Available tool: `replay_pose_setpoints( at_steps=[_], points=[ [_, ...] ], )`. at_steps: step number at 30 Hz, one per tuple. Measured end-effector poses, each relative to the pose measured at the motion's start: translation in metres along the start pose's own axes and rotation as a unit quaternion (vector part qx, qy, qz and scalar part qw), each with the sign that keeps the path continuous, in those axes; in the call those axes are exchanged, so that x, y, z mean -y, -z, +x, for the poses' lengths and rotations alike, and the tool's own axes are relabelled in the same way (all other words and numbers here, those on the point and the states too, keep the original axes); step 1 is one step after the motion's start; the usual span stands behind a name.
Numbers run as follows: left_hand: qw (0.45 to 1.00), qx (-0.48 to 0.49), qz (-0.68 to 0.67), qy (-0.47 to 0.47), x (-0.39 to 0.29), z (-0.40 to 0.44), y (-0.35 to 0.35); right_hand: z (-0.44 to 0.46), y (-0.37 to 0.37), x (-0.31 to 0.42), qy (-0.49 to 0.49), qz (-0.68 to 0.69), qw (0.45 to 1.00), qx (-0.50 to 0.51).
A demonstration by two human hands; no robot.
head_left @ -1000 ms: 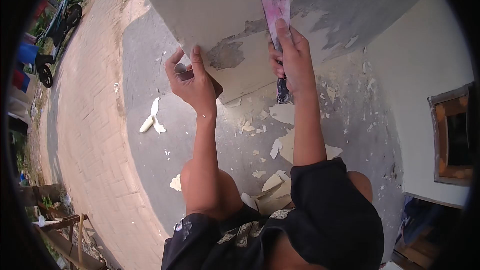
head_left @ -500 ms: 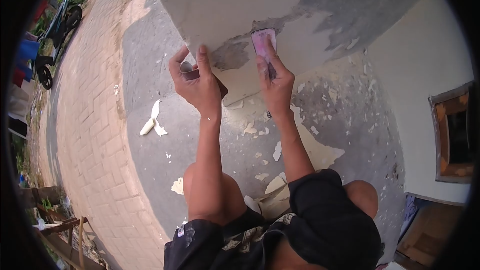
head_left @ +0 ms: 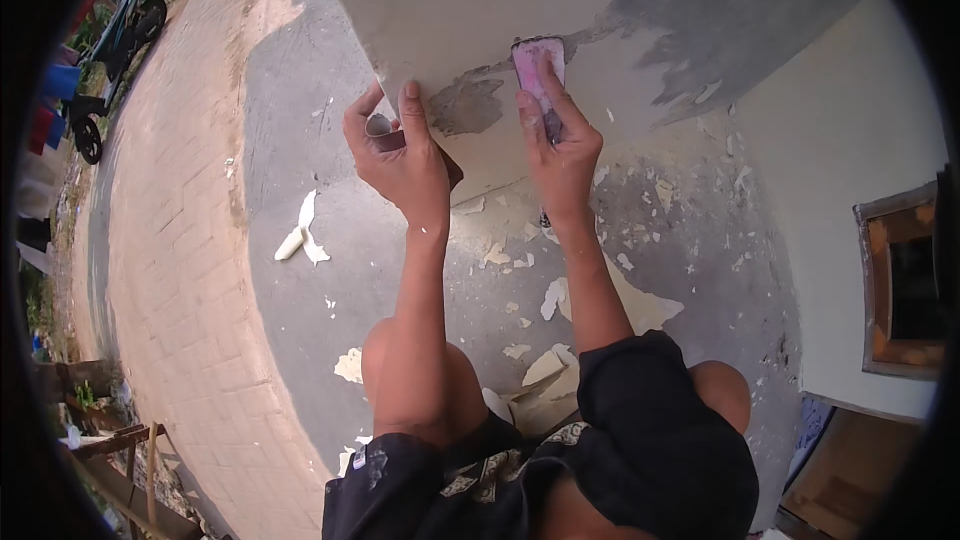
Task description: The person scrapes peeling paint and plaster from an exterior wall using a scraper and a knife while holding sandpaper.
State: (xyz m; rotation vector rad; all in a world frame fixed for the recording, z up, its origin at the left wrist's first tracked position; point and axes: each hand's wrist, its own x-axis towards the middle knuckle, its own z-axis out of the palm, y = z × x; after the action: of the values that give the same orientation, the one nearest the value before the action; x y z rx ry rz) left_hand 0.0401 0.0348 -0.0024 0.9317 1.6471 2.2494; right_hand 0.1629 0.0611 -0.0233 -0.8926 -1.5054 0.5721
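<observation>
My right hand (head_left: 565, 165) is wrapped round a scraper (head_left: 540, 65), with fingers laid along its flat pinkish blade. The blade's top edge meets the wall (head_left: 480, 0) beside a grey patch (head_left: 468, 105) where the paint is off. The handle's dark end pokes out below the palm. At the wall's left corner, my left hand (head_left: 405, 165) is closed on a curled brown sheet (head_left: 385, 133) that looks like sandpaper. Its fingers and thumb lie on either side of the corner edge.
Loose paint flakes (head_left: 545, 380) lie over the grey floor (head_left: 480, 300). A rolled paint peel (head_left: 300, 235) is at the left, near the brick path (head_left: 190, 270). A parked two-wheeler (head_left: 120, 50) stands far left. At the right is a wood-framed opening (head_left: 905, 285).
The scraper and my right hand have moved slightly up and to the right along the wall. My left hand keeps its place at the corner while the view shifts a little.
</observation>
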Motion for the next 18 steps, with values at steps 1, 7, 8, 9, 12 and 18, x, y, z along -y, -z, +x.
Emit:
replay_pose_setpoints(
  at_steps=[1,7,8,9,12,18],
  points=[
    [1.000,0.000,0.009,-0.001,0.000,0.000,-0.001,0.002,-0.003,0.000,0.000,-0.003,1.000,-0.006],
    [1.000,0.006,0.004,0.003,-0.001,-0.003,0.001,0.013,-0.001,0.002,0.008,0.038,0.999,-0.001],
    [1.000,0.005,-0.001,-0.003,0.004,-0.002,0.001,0.008,0.000,-0.001,0.007,0.025,1.000,0.001],
    [1.000,0.003,-0.004,-0.016,0.005,0.002,0.001,0.003,-0.003,-0.001,0.008,0.017,1.000,0.001],
    [0.995,-0.005,0.075,-0.059,0.002,0.005,0.003,0.016,-0.007,0.006,0.006,0.036,0.999,0.001],
    [0.998,0.000,0.037,-0.044,-0.002,0.008,0.003,0.012,-0.011,0.003,0.061,0.028,0.997,-0.030]
  ],
)
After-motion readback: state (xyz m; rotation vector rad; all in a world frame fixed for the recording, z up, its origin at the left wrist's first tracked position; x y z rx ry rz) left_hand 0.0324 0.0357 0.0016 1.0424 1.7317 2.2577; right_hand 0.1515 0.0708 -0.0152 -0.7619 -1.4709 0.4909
